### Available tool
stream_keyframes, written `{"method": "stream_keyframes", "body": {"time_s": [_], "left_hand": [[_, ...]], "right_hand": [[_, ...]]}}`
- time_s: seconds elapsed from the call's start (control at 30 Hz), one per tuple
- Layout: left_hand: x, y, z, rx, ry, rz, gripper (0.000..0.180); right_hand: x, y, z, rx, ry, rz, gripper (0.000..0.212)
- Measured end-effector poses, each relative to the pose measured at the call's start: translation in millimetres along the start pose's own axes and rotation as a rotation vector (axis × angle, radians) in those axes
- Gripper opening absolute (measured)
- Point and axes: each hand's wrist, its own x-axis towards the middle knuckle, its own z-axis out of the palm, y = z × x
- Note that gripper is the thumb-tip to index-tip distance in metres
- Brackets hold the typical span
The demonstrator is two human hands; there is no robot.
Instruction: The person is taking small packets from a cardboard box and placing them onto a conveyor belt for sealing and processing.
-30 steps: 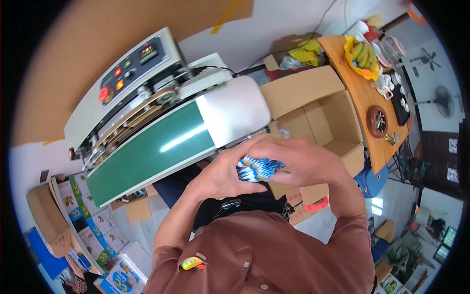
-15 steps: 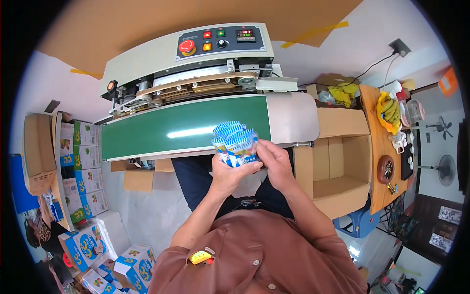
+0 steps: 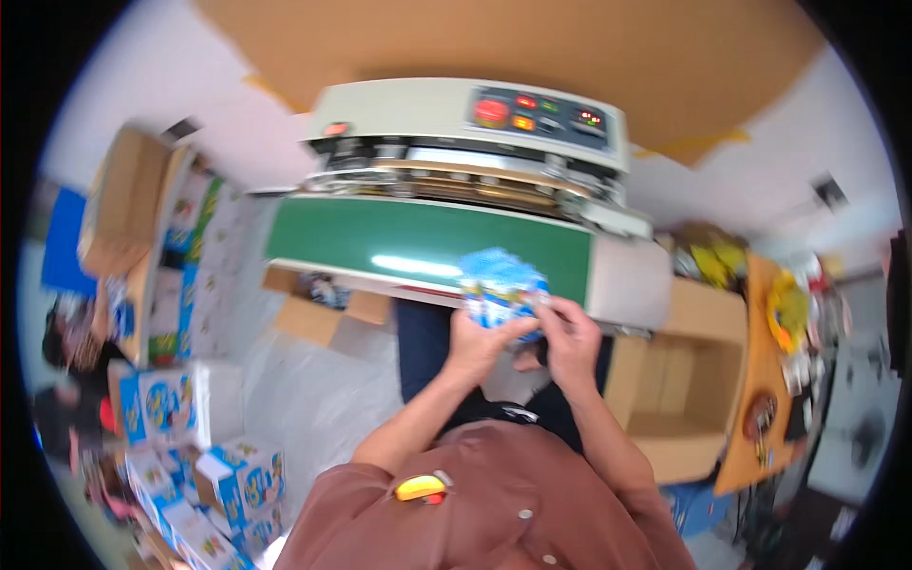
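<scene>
A bunch of small blue-and-white printed packets is held up in front of me, over the near edge of the green conveyor belt. Below and to the left of the bunch, my left hand is closed round its lower part, thumb across the front. On the other side, my right hand pinches the right edge of the packets with thumb and fingertips. Motion blur smears the packets, so single ones are hard to tell apart. Behind the belt stands a band sealing machine with lit buttons and a red knob.
To the right is an open cardboard box beside a wooden table with a yellow fruit dish. Another open carton sits under the belt's left end. Printed boxes are stacked at lower left, where other people show.
The whole view has swung and tilted, moving the machine right and down in the picture. Both hands still hold the packets, at nearly the same place before the belt.
</scene>
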Motion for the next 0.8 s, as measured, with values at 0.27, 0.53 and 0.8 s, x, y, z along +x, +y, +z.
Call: {"method": "stream_keyframes", "body": {"time_s": [0.27,0.53,0.8], "left_hand": [[-16.9,-3.6,-8.8,-0.096,-0.036,0.05,0.049],[-22.1,-1.1,-25.5,-0.125,-0.057,0.078,0.053],[-25.4,1.6,-20.5,-0.312,-0.18,-0.198,0.05]], "right_hand": [[-3.4,12.6,-5.5,0.06,-0.02,-0.152,0.014],[-0.9,-4.3,1.8,0.213,-0.356,0.11,0.022],[1.4,10.5,-8.3,0.189,-0.207,-0.012,0.017]]}}
